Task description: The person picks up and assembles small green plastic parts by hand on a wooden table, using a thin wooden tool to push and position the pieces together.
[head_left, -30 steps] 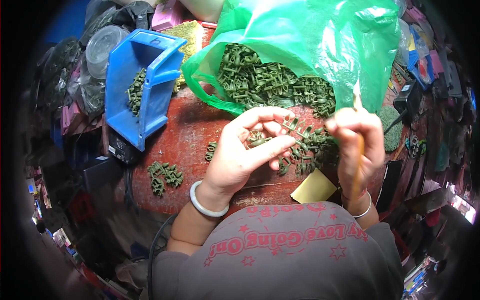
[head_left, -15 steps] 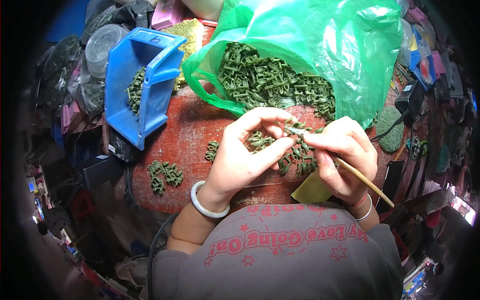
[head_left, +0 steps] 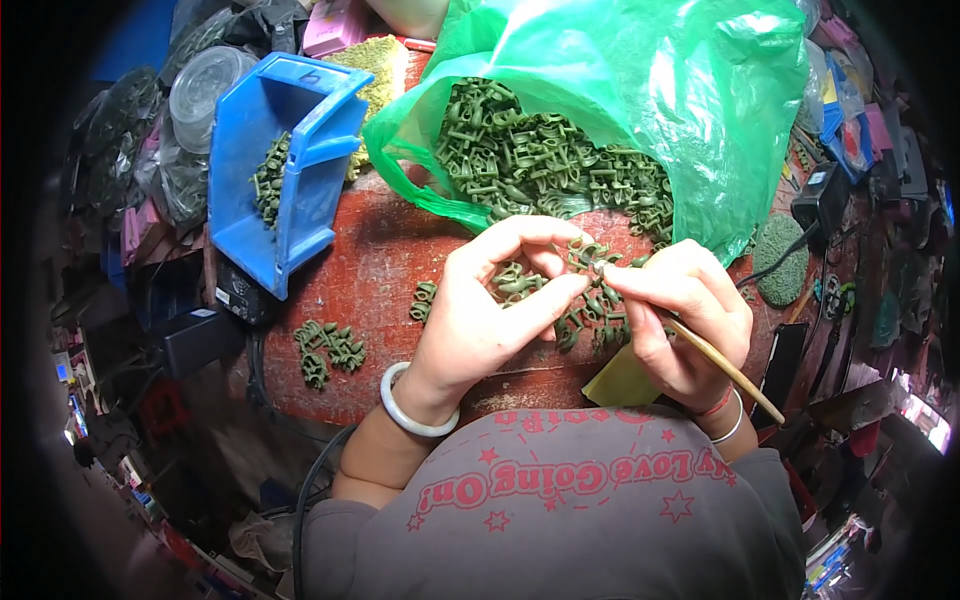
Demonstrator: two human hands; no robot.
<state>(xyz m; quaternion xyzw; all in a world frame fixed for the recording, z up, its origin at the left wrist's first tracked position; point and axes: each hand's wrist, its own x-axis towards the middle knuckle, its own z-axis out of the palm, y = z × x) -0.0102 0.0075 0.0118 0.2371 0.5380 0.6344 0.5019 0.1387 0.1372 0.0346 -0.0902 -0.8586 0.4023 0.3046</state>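
My left hand (head_left: 480, 305) pinches a small dark green moulded piece (head_left: 584, 256) between thumb and forefinger. In my right hand (head_left: 695, 310) is a thin tool with a wooden handle (head_left: 728, 370), gripped like a pen. Its tip meets the green piece; the exact shape of the tip is too small to make out. Beneath both hands lies a loose pile of similar green pieces (head_left: 600, 318) on the red, worn table (head_left: 385, 270). A smaller cluster of them (head_left: 330, 350) rests to the left.
A green plastic bag (head_left: 690, 120) full of such pieces lies open beyond my hands. At the left stands a tilted blue bin (head_left: 300, 190) with several more inside. A yellowish sheet (head_left: 622, 380) sits near my right wrist, and a round green pad (head_left: 780, 260) farther right.
The tool and my right hand have shifted very slightly at the piece. My left hand stays almost still, and the things on the table have not moved.
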